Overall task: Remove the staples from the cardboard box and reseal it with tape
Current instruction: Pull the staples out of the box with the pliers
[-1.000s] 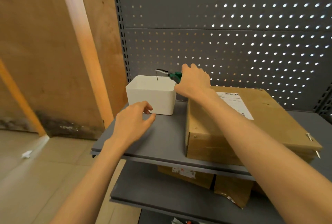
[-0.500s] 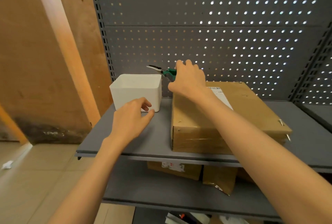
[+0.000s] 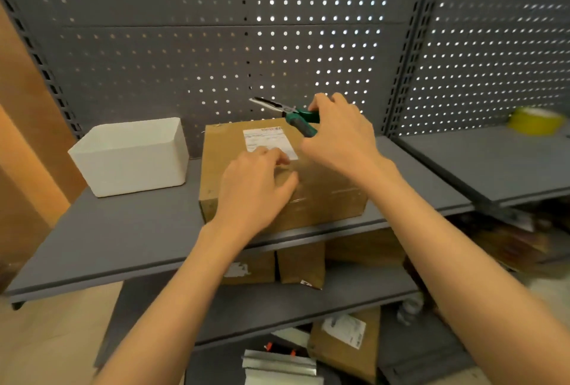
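Two hands are recorded at one grey shelf [image 3: 129, 230]. Item one: cardboard box [image 3: 324, 196], set flat on the shelf, its shipping label [image 3: 268, 141] facing up, just right of a white bin [image 3: 132, 159]. Item two: left hand [image 3: 256, 187], laid on the box top with fingers extended and relaxed, tips at the label's near edge; it is judged to be placed there to steady the box. Item three: right hand [image 3: 339, 134], fingers curled round the green handles of a pair of pliers [image 3: 290, 113], held above the box's far edge with the metal nose directed left and away; whether the nose is parted cannot be told. The tool is judged to be carried toward a staple; one small metal glint is noted at the box's far left corner, too small to confirm. Item four: yellow tape roll [image 3: 535, 119], stored on the neighbouring shelf to the right, well apart, presumably reserved for resealing. Further cartons are kept on the lower shelves.
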A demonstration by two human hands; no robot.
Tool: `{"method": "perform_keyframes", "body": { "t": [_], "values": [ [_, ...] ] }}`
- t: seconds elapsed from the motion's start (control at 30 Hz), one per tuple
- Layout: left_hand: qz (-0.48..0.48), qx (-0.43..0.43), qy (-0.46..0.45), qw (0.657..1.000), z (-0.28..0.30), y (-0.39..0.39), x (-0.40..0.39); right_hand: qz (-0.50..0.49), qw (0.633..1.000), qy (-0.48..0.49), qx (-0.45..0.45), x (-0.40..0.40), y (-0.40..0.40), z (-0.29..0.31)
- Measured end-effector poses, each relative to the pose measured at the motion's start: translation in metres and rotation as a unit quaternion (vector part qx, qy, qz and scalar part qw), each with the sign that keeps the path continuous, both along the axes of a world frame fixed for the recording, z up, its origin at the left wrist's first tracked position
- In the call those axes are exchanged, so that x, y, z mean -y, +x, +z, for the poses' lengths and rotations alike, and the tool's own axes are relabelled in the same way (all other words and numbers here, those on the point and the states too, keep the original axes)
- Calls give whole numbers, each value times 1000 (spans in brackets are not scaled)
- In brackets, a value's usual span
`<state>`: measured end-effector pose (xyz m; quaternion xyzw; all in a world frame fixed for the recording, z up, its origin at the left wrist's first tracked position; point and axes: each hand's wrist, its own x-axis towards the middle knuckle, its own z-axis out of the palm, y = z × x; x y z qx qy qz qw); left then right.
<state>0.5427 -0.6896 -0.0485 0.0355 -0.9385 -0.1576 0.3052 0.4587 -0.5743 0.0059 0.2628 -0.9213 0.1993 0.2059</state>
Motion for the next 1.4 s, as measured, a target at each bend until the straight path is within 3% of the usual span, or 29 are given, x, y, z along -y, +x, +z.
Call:
{"method": "perform_keyframes", "body": {
  "t": [0.37,0.7,1.13,1.4],
  "values": [
    [-74,20,-28,997,-10,-40,-57,-109,989,62,75,-101,0,-5],
    [-30,2,-44,999,-16,-43,-63,-119,974,139,131,-127,-1,-6],
    [-17,15,-24,999,-16,-47,-63,-107,970,166,144,-139,5,-7],
    [-14,18,-18,1000,-15,-46,-65,-101,973,180,106,-140,12,-11]
  ]
}}
